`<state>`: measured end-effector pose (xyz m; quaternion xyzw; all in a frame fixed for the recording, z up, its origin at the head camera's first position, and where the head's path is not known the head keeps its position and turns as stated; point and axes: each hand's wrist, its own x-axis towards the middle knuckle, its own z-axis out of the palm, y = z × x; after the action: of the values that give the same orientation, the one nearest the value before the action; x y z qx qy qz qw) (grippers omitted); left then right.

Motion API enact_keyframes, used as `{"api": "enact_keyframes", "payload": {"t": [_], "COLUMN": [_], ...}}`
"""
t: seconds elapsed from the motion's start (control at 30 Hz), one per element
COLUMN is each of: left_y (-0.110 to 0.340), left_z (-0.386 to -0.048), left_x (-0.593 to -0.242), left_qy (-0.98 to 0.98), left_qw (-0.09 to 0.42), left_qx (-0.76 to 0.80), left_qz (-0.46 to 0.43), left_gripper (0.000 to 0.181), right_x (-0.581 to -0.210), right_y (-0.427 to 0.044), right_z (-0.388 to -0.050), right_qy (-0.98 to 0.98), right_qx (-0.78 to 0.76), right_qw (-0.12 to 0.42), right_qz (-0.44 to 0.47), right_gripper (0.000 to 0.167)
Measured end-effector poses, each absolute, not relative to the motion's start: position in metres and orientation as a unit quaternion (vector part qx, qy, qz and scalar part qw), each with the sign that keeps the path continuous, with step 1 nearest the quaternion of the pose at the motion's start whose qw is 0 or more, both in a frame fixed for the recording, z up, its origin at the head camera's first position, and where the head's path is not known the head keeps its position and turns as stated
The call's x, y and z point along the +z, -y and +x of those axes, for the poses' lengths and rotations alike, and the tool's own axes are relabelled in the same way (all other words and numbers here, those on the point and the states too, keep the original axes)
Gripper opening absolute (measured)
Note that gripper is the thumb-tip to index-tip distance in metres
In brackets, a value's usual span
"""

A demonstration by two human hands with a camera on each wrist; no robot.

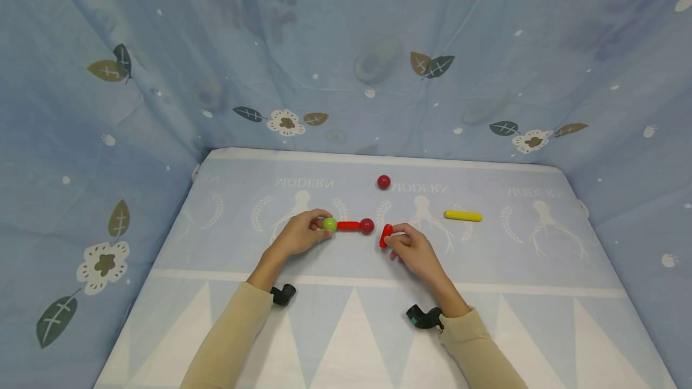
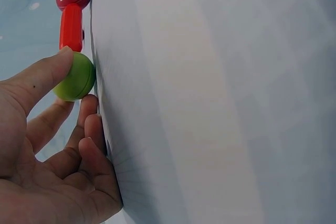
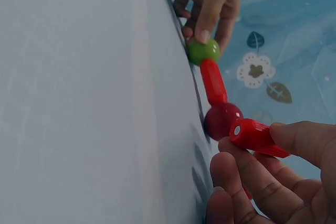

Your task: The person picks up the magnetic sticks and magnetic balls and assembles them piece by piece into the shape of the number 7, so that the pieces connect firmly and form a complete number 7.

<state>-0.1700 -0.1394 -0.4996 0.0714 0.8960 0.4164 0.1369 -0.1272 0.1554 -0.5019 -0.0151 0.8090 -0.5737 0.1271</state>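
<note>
My left hand (image 1: 299,235) pinches a green ball (image 1: 330,224) between thumb and fingers. A red rod (image 1: 348,226) runs from that ball to a dark red ball (image 1: 367,226), the three joined in a line on the table. Just right of them, my right hand (image 1: 415,253) holds a second red rod (image 1: 385,236) by thumb and fingers, apart from the dark red ball in the head view. In the right wrist view this ridged rod (image 3: 257,137) shows a small silvery disc on its near end. The left wrist view shows the thumb on the green ball (image 2: 79,77).
Another dark red ball (image 1: 384,182) lies farther back on the patterned table (image 1: 351,263). A yellow rod (image 1: 462,216) lies to the right. Blue printed cloth (image 1: 335,35) hangs behind the table and along both sides.
</note>
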Motion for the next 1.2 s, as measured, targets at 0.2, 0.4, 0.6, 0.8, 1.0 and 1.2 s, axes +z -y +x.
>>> {"api": "enact_keyframes", "payload": {"t": [0.2, 0.4, 0.6, 0.8, 1.0, 1.2], "left_y": [0.139, 0.139, 0.139, 0.138, 0.139, 0.139], "left_z": [-0.17, -0.17, -0.17, -0.17, -0.169, -0.169], "left_x": [-0.5, -0.499, -0.5, -0.5, -0.499, -0.498], "left_qy": [-0.898, -0.899, -0.9, -0.9, -0.901, -0.901], "left_qw": [0.135, 0.137, 0.137, 0.136, 0.135, 0.133], "left_qx": [0.412, 0.411, 0.408, 0.409, 0.405, 0.406], "left_qz": [0.073, 0.071, 0.068, 0.066, 0.07, 0.076], "left_gripper": [0.039, 0.039, 0.04, 0.039, 0.039, 0.039], "right_x": [-0.497, -0.496, -0.5, -0.5, -0.501, -0.503], "right_y": [-0.14, -0.127, -0.116, -0.108, -0.103, -0.096], "right_z": [-0.122, -0.117, -0.114, -0.112, -0.112, -0.11], "right_qy": [-0.813, -0.812, -0.808, -0.825, -0.837, -0.841], "right_qx": [-0.566, -0.563, -0.557, -0.523, -0.468, -0.408], "right_qw": [0.132, 0.137, 0.13, 0.111, 0.086, 0.087], "right_qz": [-0.037, -0.072, -0.137, -0.185, -0.271, -0.343], "right_gripper": [0.023, 0.02, 0.022, 0.022, 0.024, 0.02]}}
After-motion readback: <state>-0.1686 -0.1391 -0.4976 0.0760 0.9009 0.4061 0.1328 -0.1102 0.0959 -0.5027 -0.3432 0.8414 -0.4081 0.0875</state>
